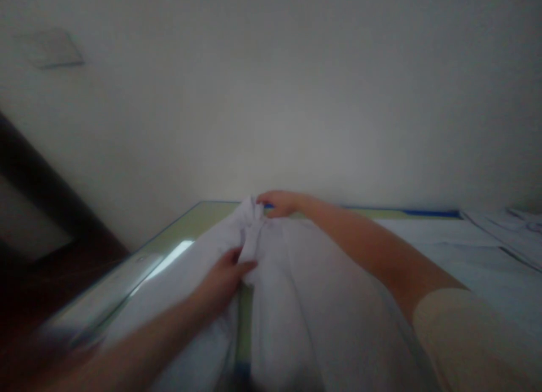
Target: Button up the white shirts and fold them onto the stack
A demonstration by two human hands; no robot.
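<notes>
A white cloth garment (296, 290) lies over the green-topped table, its two long panels running toward me with a narrow gap between them. The picture is dim and blurred, so I cannot tell what kind of garment it is. My left hand (226, 273) pinches a fold of it near the top of the gap, thumb on the near side. Farther away, my right hand (279, 203) has its fingers closed at the bunched upper end of the same cloth, close to the table's far edge. Part of the right panel is hidden by my right forearm.
The blue-edged table (182, 220) stands against a pale wall (296, 98). More white cloth (444, 234) lies on the right side. A strip of light reflects off the tabletop at left. Dark, blurred shapes fill the lower left, and a pale rectangular plate (53, 47) is on the wall.
</notes>
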